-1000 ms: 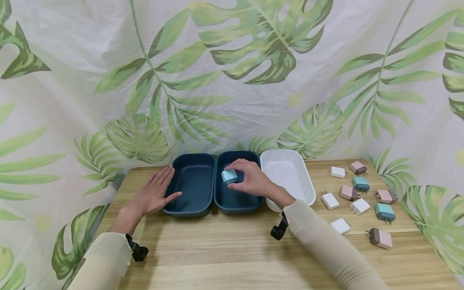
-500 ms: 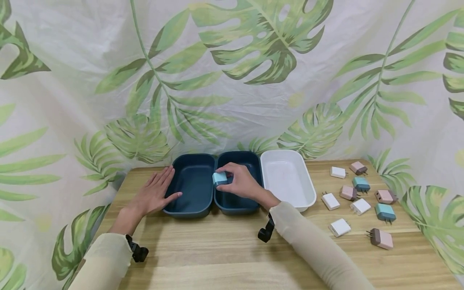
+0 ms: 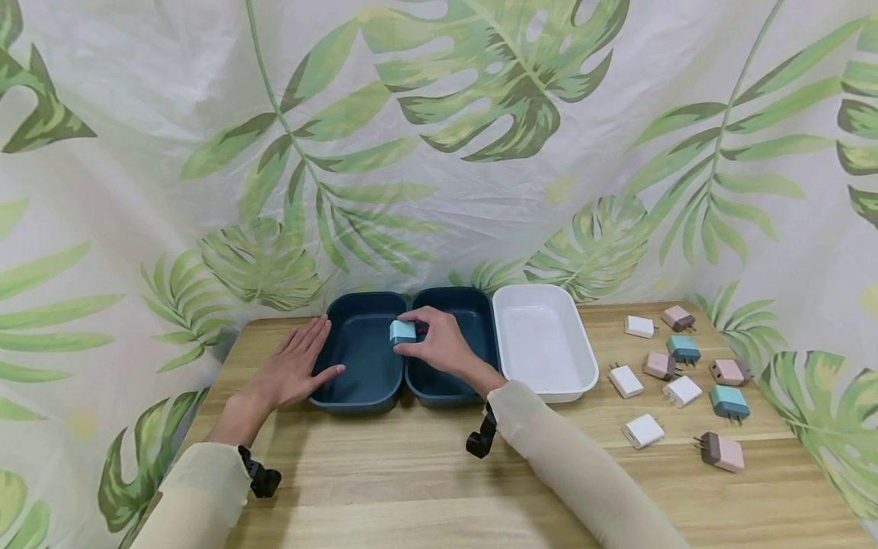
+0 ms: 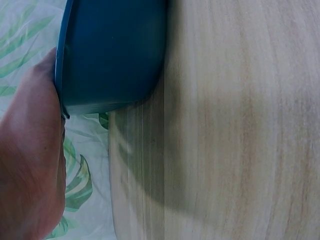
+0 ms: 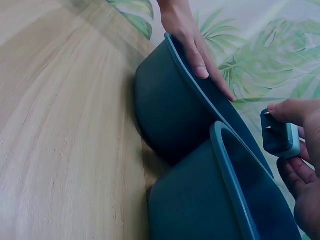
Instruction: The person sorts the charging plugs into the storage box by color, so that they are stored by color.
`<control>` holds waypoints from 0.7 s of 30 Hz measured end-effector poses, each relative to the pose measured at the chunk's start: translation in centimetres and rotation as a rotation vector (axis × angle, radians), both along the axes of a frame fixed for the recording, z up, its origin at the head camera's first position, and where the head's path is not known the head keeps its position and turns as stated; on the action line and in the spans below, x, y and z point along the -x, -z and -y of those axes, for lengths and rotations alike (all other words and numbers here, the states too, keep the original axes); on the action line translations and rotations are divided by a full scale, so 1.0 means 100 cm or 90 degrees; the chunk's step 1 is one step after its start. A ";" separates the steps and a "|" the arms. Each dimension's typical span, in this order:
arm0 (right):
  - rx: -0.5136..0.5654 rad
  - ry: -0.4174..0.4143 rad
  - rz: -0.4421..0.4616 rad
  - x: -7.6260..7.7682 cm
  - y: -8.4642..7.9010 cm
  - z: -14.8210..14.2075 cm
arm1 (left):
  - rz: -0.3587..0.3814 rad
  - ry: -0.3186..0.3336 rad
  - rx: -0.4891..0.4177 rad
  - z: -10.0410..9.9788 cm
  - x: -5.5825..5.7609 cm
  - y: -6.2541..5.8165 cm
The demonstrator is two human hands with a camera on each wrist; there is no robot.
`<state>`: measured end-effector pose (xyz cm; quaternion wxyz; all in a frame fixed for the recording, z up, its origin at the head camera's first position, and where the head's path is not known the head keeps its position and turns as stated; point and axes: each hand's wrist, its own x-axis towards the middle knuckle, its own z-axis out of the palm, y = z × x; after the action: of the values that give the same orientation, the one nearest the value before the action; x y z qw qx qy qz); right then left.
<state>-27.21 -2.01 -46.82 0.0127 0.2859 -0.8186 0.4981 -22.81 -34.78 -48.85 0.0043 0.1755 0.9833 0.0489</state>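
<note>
The right grip (image 3: 442, 343) pinches a teal-and-navy wall charger (image 3: 402, 332) between thumb and fingertips, parted only by the charger's width. The charger is raised over roughly the place where the rims of the left navy tub (image 3: 360, 362) and the middle navy tub (image 3: 458, 305) meet; how high above, I cannot tell. Taking it by its sides seems to suit its shape, since the metal prongs (image 5: 269, 128) stand free of the digits. Across the left navy tub from the right grip, the left grip (image 3: 291, 358) has nothing pinched: its straight fingers lie along the tub's outer rim with the thumb reaching over, probably to steady it. The white tub (image 3: 545, 343) stands to the right of the right grip, in line with the other two, which likely puts all three within reach. Farther right of it on the tabletop (image 3: 384, 473) lie four white chargers (image 3: 643, 431), four pink-and-brown chargers (image 3: 725, 451) and two loose teal chargers (image 3: 728, 400), mostly spaced apart, perhaps so each can be picked singly. Beyond the right grip hangs a leaf-print cloth (image 3: 466, 206), apparently as a backdrop
</note>
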 end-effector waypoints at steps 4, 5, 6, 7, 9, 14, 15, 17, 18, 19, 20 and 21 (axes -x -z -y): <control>0.003 0.021 0.011 0.002 0.001 0.006 | -0.001 0.001 -0.002 -0.001 0.000 0.001; 0.003 0.025 0.013 0.003 0.000 0.008 | -0.001 0.000 -0.004 0.000 0.000 0.001; 0.003 0.029 0.015 0.003 0.000 0.010 | -0.001 0.000 -0.004 0.000 0.000 0.001; 0.004 0.033 0.017 0.004 0.000 0.011 | 0.000 -0.001 -0.005 0.000 0.000 0.001; 0.005 0.040 0.018 0.005 0.000 0.015 | 0.002 -0.004 -0.005 0.001 0.000 0.001; -0.001 0.052 0.022 0.008 0.000 0.023 | -0.001 -0.006 -0.003 0.000 -0.001 0.000; -0.003 0.053 0.024 0.009 0.000 0.024 | -0.001 -0.005 -0.004 0.000 -0.001 0.000; -0.008 0.056 0.029 0.010 0.001 0.026 | -0.002 -0.005 -0.004 0.000 -0.001 0.000; -0.011 0.059 0.030 0.010 0.002 0.027 | -0.003 -0.004 -0.004 -0.001 -0.001 0.000; -0.014 0.063 0.032 0.011 0.002 0.028 | -0.002 -0.004 -0.003 -0.001 -0.001 0.000; -0.016 0.067 0.034 0.012 0.003 0.029 | -0.003 -0.003 -0.003 -0.002 -0.001 0.000; -0.016 0.070 0.036 0.013 0.004 0.030 | -0.004 -0.003 -0.003 -0.002 -0.001 0.000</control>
<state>-28.46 -5.04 -47.20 0.0135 0.2262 -0.8394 0.4940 -22.70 -34.60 -48.82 0.0006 0.1733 0.9836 0.0508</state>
